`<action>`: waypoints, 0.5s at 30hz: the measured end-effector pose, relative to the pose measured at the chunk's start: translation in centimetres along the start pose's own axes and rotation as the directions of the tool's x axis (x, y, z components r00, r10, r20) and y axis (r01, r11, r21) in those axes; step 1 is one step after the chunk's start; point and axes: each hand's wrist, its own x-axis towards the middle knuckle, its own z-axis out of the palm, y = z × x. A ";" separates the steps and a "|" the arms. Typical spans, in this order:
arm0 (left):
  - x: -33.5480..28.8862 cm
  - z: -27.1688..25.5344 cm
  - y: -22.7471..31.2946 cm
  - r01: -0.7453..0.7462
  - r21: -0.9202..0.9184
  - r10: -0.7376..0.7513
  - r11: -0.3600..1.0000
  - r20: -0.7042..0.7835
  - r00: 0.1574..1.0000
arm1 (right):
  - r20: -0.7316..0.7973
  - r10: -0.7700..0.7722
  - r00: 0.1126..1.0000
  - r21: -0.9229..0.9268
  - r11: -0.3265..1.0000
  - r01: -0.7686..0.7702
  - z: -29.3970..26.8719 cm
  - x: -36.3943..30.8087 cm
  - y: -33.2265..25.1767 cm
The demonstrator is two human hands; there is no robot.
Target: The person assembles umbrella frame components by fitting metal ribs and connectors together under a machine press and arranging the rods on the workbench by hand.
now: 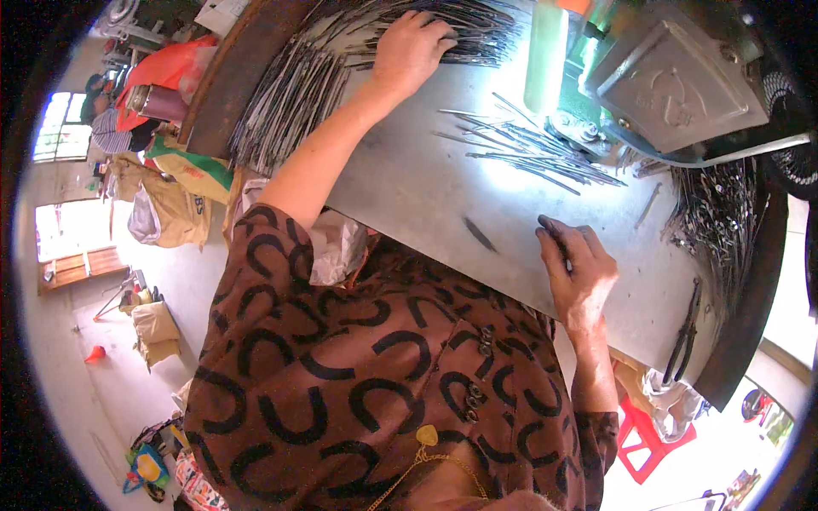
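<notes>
At the far side of the worktable my left hand [413, 51] rests on a pile of thin dark metal rods [481, 34]. Its fingers are curled down, and what lies under them is hidden. Nearer to me, my right hand [584, 271] hovers over the bare metal top, thumb and blackened forefinger tips close together. I cannot make out anything between them. A small dark sliver [480, 234] lies on the table to its left. Beyond it, a loose heap of rods [537, 153] spreads under a bright light beside a green machine [584, 119].
More rods [285, 111] are stacked along the left rim [217, 85]. A grey metal cover [677, 85] juts out at the upper right, above a heap of short metal pieces [716, 209]. Dark-handled pliers [684, 332] lie near the right edge. A red stool [639, 439] stands below.
</notes>
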 end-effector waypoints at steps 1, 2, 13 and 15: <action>0.2 0.0 0.3 -0.005 -0.016 0.005 1.000 0.002 1.000 | -0.003 0.014 1.000 0.022 1.000 -0.014 0.5 -0.1 0.5; 0.4 0.0 0.5 -0.010 -0.134 -0.005 0.991 -0.111 0.994 | -0.006 0.031 1.000 0.043 0.999 -0.030 0.8 -0.3 1.0; 1.3 -5.7 14.9 0.637 -0.771 -0.135 -0.015 0.633 0.763 | 0.175 0.538 0.825 0.541 0.648 -0.537 -1.0 4.0 0.7; 0.4 -5.1 16.0 0.661 -0.731 -0.126 -0.171 0.682 0.721 | 0.203 0.492 0.847 0.521 0.678 -0.519 -0.6 4.0 0.8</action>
